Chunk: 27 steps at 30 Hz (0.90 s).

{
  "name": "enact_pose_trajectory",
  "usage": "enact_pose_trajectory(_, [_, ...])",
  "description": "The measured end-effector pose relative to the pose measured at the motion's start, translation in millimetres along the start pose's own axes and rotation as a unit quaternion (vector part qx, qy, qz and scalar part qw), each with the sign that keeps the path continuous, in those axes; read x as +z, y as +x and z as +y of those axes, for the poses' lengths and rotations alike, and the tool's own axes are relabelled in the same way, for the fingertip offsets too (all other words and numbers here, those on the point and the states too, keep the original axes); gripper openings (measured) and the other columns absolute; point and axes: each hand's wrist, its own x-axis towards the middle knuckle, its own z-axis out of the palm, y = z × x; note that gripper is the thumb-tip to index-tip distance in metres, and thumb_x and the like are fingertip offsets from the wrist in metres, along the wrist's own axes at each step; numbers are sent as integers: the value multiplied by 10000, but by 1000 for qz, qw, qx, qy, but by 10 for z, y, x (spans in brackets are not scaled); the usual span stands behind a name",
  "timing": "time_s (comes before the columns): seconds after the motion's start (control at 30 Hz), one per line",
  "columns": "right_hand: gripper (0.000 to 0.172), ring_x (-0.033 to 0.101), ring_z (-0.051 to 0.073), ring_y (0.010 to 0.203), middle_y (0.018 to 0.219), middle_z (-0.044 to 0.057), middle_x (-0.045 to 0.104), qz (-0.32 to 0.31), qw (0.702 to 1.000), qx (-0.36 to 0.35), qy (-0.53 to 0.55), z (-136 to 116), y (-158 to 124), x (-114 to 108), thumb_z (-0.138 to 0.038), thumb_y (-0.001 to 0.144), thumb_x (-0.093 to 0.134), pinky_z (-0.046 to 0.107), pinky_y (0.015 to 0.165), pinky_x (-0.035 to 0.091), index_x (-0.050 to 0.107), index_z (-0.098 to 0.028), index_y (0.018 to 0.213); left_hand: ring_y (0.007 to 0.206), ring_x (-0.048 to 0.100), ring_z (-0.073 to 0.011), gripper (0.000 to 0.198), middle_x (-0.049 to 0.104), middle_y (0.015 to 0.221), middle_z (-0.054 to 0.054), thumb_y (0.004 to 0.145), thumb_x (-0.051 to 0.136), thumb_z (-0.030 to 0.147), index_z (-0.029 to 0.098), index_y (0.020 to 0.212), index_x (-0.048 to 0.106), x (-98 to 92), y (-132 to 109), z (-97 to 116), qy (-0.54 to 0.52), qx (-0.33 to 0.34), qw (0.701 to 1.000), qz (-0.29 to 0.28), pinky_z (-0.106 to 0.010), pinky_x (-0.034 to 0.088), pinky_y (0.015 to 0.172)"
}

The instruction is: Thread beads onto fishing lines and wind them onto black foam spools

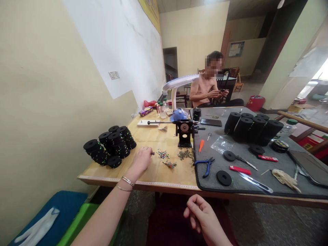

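My left hand [142,160], with bracelets at the wrist, is over the wooden table top, its fingers closed. A small dark object [153,153] shows at its fingertips; its kind is unclear. To its right lie a pile of small coloured beads [163,154], a pile of small metal pieces [185,154] and a little coloured bundle [169,165]. Stacks of black foam discs [116,143] stand to its left. My right hand [202,215] hangs in front of the table edge, fingers curled and thumb against the index finger; anything between them is hidden.
A black crank device [184,133] and a lamp [176,99] stand mid-table. On the grey mat [174,186] lie blue pliers [204,165], scissors [247,162], a red lighter [240,169], a phone [211,122] and more foam stacks [243,128]. A person [205,87] sits behind.
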Motion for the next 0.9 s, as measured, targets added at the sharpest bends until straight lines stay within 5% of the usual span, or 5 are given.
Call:
enact_pose_trajectory(0.17, [390, 540, 87, 520, 803, 57, 676, 6, 1000, -20, 3, -72, -39, 34, -499, 648, 751, 152, 372, 320, 566, -157, 682, 667, 613, -177, 97, 635, 710, -34, 821, 481, 246, 185, 831, 555, -185, -363, 121, -128, -13, 992, 5, -274, 457, 624])
enact_pose_trajectory(0.33, [422, 368, 38, 337, 442, -59, 537, 11, 1000, 0, -17, 10, -39, 74, -550, 673, 700, 144, 335, 230, 514, -173, 713, 484, 525, -104, 199, 620, 599, -8, 758, 639, 337, 165, 764, 539, 215, -1192, 591, -530, -96, 815, -214, -219, 417, 482])
enact_pose_trajectory(0.5, [420, 324, 31, 293, 399, -70, 539, 7, 998, 19, -66, 72, -44, 93, -569, 701, 648, 144, 315, 186, 482, -184, 706, 538, 538, -89, 237, 596, 610, 9, 730, 701, 315, 156, 765, 528, 650, -1676, 881, -663, -210, 676, -244, -175, 402, 471])
enact_pose_trajectory(0.63, [417, 303, 25, 274, 381, -81, 527, 3, 997, 16, -72, 87, -25, 96, -566, 702, 641, 147, 305, 171, 475, -183, 701, 546, 530, -81, 260, 593, 619, 6, 726, 709, 330, 151, 734, 521, 709, -1733, 918, -665, -227, 669, -243, -159, 389, 462])
enact_pose_trajectory(0.9, [395, 320, 32, 279, 365, -87, 508, 6, 995, 7, -100, 133, 18, 99, -543, 698, 645, 154, 317, 207, 477, -186, 688, 478, 488, -84, 309, 578, 583, 15, 743, 676, 406, 164, 705, 489, 743, -1763, 923, -612, -173, 738, -227, -183, 376, 435])
